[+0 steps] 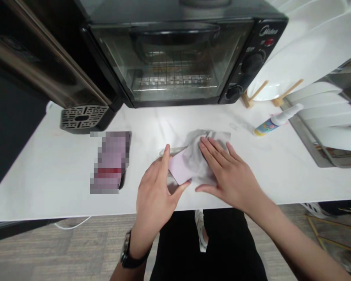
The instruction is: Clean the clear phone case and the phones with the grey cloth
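A pale pink flat piece (181,167) lies on the white counter near its front edge, partly covered, so I cannot tell its kind. My left hand (156,185) grips its left end, thumb along the near edge and the other fingers on the far side. Over its right part spreads a crumpled grey cloth (194,152). My right hand (229,171) presses the cloth down, fingers stretched across it and thumb pointing left. Beyond my left fingertips a clear strip (175,150) shows, partly hidden.
A lilac phone-shaped object (112,160), blurred by pixels, lies at left. Behind stand a black toaster oven (175,66) and a machine with a drip tray (82,117). At right are a small spray bottle (267,127), a wooden plate stand (248,100) and racked white plates (318,101).
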### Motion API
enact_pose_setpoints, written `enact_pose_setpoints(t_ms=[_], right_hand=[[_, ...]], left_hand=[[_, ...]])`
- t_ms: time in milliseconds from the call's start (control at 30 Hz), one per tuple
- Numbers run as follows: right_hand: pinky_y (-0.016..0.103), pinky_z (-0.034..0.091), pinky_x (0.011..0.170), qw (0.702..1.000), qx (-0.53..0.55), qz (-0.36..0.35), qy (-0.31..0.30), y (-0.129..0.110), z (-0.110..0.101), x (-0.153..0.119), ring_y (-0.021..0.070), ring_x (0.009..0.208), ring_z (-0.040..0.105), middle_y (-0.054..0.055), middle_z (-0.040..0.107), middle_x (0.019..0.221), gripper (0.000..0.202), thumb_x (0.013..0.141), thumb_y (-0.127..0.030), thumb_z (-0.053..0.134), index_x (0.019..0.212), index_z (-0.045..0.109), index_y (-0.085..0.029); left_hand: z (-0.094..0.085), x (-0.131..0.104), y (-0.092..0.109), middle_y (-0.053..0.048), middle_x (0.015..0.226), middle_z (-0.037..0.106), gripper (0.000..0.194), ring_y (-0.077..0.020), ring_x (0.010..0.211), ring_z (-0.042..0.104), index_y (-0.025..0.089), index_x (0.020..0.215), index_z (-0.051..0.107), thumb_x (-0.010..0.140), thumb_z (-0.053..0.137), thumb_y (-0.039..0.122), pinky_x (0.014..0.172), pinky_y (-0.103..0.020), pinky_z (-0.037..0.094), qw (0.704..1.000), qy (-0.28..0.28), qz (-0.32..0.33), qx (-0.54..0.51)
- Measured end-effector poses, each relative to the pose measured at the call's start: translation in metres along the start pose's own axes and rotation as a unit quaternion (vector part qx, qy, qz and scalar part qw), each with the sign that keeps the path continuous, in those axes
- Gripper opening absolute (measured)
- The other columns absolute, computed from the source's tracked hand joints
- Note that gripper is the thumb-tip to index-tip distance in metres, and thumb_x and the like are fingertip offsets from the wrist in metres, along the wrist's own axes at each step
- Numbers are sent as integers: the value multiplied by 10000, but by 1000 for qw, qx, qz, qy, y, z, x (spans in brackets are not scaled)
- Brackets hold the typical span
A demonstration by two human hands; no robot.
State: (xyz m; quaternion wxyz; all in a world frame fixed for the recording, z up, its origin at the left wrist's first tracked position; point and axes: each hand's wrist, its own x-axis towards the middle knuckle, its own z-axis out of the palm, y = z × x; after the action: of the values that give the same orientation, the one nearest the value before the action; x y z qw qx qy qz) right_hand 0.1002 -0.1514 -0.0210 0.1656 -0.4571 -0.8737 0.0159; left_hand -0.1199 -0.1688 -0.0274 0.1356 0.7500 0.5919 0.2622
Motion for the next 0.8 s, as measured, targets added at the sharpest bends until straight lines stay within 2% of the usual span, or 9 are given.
enact_pose_setpoints(t_ms=[67,200,267,367,467,533,600,700,800], right_hand=[[643,313,1340,1000,14,-7,9,-7,6,5,403,1642,329,255,363,1731,1067,979,-787,532,1673,341,1],[540,360,1348,989,79,-115,-52,-18,4,-2,312,1661,314,184,340,1756,1175,907,-918,457,1659,377,-18],[578,403,1316,994,59,-76,-48,-10,0,-6,323,1641,360,188,365,1742,1099,947,-850,502,1685,341,-51],[660,332,1325,1000,16,9,7,0,0,-1,396,1628,362,241,364,1730,1023,997,-759,532,1692,321,-39],[562,303,1368,996,55,-71,-24,-9,3,3,340,1662,299,201,326,1756,1134,941,-878,470,1672,354,-18],[507,375,1348,989,66,-121,-60,-13,1,-2,288,1676,273,145,285,1776,1174,908,-923,439,1670,364,-33],[537,424,1316,993,44,-95,-61,-9,-2,-6,295,1663,309,142,304,1769,1116,941,-879,449,1681,347,-51],[647,375,1309,1000,6,5,-1,2,-1,-1,384,1629,367,223,371,1733,991,1016,-746,497,1684,329,-33],[650,342,1323,999,30,-9,7,-5,5,4,399,1638,341,232,377,1733,957,1021,-708,538,1655,376,-10]], left_hand=[[1,0,-1,-130,1391,700,1006,-330,1259,687,250,1758,138,951,723,389,1086,-471,581,1000,2,5,2],[0,0,-1,-125,1396,699,979,-308,1251,693,249,1763,109,944,643,233,1069,-446,590,1000,1,-4,2],[-1,0,0,-116,1398,701,1008,-313,1271,686,265,1763,105,937,684,270,1085,-456,583,1000,-1,-11,2],[-1,0,1,-113,1435,691,1086,-333,1309,674,289,1760,106,912,774,406,1097,-480,577,1000,-1,-10,-1],[-2,0,0,-124,1471,676,1039,-330,1303,681,279,1763,103,929,721,329,1069,-473,594,1000,1,-15,1],[-2,0,0,-127,1455,683,1012,-322,1279,692,268,1764,102,929,674,262,1056,-466,600,1000,-3,-20,4],[-2,0,0,-122,1431,694,1030,-323,1275,693,268,1763,101,928,702,300,1067,-468,594,1000,-7,-17,1],[-1,0,0,-116,1447,688,1096,-330,1309,677,280,1760,98,917,778,441,1097,-474,576,1000,-4,-7,-4],[-2,1,0,-126,1456,684,1044,-324,1299,683,262,1761,94,947,734,396,1079,-465,584,1000,-2,-10,1]])
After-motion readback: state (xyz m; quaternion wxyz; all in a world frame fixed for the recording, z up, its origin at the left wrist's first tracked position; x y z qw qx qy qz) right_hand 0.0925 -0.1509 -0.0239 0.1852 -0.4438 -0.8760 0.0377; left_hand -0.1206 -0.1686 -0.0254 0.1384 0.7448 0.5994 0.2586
